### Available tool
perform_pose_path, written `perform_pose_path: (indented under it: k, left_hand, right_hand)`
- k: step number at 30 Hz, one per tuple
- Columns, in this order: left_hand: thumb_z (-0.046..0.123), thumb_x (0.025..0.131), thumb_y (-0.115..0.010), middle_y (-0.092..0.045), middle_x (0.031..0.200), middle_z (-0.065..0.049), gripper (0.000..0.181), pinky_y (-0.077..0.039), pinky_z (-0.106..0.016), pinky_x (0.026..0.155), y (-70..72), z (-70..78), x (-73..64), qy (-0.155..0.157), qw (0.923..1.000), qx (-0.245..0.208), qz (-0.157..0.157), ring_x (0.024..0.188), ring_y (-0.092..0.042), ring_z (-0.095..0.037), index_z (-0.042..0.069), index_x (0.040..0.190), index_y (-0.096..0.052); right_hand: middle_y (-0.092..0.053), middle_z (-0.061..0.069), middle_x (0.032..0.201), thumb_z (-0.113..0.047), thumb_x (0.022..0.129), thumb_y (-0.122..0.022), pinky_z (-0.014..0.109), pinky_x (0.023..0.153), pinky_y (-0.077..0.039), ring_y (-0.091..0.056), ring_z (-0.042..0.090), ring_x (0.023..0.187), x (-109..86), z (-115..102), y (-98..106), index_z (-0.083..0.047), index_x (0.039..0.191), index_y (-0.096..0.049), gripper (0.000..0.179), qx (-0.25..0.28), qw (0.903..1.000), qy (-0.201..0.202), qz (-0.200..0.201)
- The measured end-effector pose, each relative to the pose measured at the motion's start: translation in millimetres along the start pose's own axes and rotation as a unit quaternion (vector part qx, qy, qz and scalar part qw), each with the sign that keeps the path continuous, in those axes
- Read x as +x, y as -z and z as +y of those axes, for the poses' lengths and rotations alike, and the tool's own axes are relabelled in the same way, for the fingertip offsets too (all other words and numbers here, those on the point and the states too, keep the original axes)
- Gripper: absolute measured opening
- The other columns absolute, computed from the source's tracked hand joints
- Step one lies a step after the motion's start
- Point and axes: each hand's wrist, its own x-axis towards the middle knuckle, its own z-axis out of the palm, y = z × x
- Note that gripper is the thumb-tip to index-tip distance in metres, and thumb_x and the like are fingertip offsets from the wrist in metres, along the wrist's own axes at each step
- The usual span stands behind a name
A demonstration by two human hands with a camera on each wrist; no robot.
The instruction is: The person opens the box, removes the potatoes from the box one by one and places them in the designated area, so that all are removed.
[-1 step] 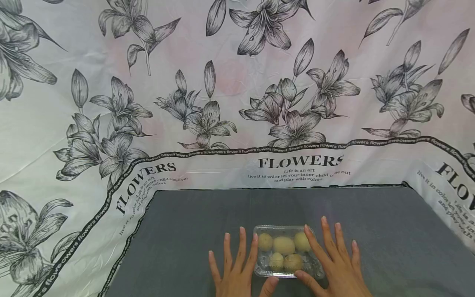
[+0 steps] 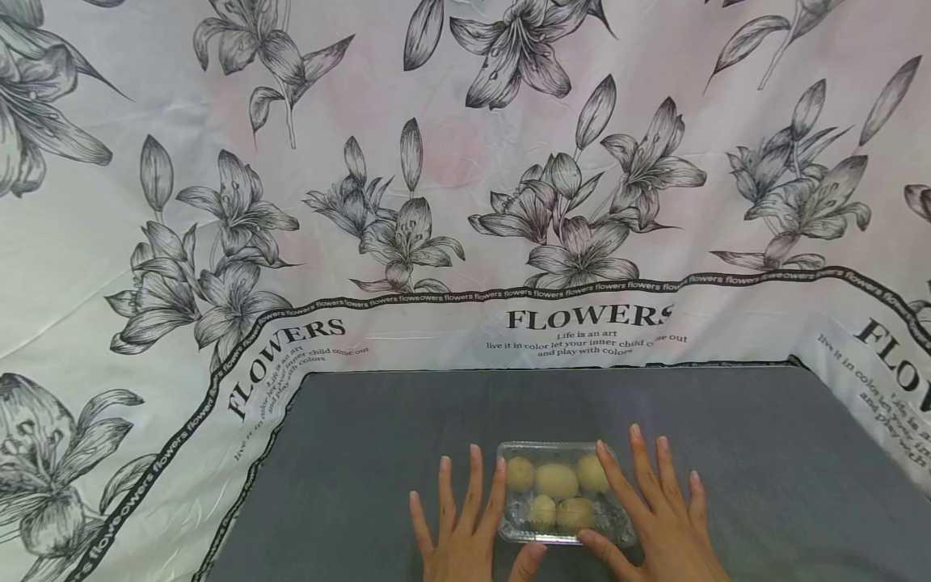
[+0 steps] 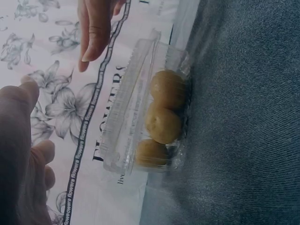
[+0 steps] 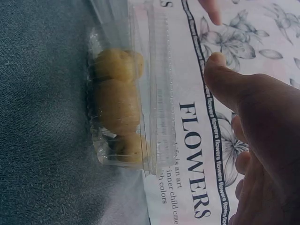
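Observation:
A clear plastic clamshell box (image 2: 525,517) lies on the grey table in the head view, its lid down. Inside it sit several small yellowish potatoes (image 2: 556,481), seen through the plastic. My left hand (image 2: 463,540) is at the box's left side, fingers spread and holding nothing. At the right, my right hand (image 2: 665,529) has its fingers spread too, with its index finger and thumb overlapping the box in this view. Both wrist views show the fingers raised above the box (image 3: 117,150), apart from its lid. In the right wrist view the thumb (image 4: 225,82) stands beyond the lid.
The grey tabletop (image 2: 385,420) stretches around the box on all sides. Behind and beside it hangs a white cloth (image 2: 436,339) printed with black lilies and "FLOWERS" lettering, meeting the table's back and side edges.

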Motion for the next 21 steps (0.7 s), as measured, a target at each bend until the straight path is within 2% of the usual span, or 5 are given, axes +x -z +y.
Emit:
perform_pose_path:
  k: [7,10,12,14,21]
  left_hand:
    - [0.073,0.101,-0.051,-0.013,0.178,0.000,0.088,0.027,-0.046,0.126,-0.7,-1.8,-1.2,-0.011,0.9991,-0.037,-0.019,0.164,0.009,-0.026,0.028,0.171,-0.021]
    - [0.069,0.101,-0.055,-0.012,0.178,-0.004,0.094,-0.001,-0.050,0.134,-0.9,-2.6,-0.7,-0.009,0.9922,-0.113,-0.052,0.164,-0.007,-0.030,0.021,0.172,-0.015]
    - [0.067,0.101,-0.057,-0.009,0.178,-0.007,0.098,-0.025,-0.059,0.129,-1.3,-3.6,-0.6,-0.002,0.9807,-0.180,-0.075,0.161,-0.018,-0.035,0.018,0.172,-0.010]
    - [0.065,0.101,-0.060,-0.009,0.178,-0.010,0.101,-0.044,-0.069,0.113,-2.4,-5.1,-1.1,0.002,0.9678,-0.236,-0.089,0.157,-0.026,-0.042,0.016,0.172,-0.007]
    - [0.039,0.100,-0.072,-0.010,0.173,-0.027,0.101,-0.045,-0.076,0.105,-10.2,-11.1,-2.8,0.026,0.9149,-0.382,-0.127,0.151,-0.028,-0.054,-0.001,0.168,-0.010]
  right_hand:
    - [0.006,0.004,0.179,-0.058,0.091,-0.078,0.076,0.120,0.019,0.022,0.025,0.161,-1.4,-0.4,-0.1,-0.037,0.171,-0.016,0.103,0.010,0.9998,-0.004,-0.014]
    - [0.006,0.004,0.179,-0.057,0.092,-0.078,0.077,0.120,0.017,0.020,0.027,0.162,-1.5,0.5,0.5,-0.035,0.171,-0.016,0.103,0.026,0.9994,-0.004,-0.023]
    - [0.005,0.005,0.179,-0.056,0.093,-0.077,0.080,0.120,0.012,0.016,0.031,0.162,-1.5,1.5,1.1,-0.033,0.171,-0.015,0.103,0.041,0.9987,-0.005,-0.030]
    - [0.005,0.005,0.179,-0.056,0.093,-0.077,0.083,0.119,0.004,0.013,0.032,0.163,-1.0,3.1,1.6,-0.031,0.172,-0.013,0.104,0.059,0.9974,-0.008,-0.040]
    - [-0.003,0.011,0.178,-0.050,0.092,-0.081,0.086,0.110,-0.025,-0.008,0.045,0.161,-1.3,9.2,0.7,-0.024,0.172,-0.010,0.110,0.117,0.9922,0.000,-0.043]
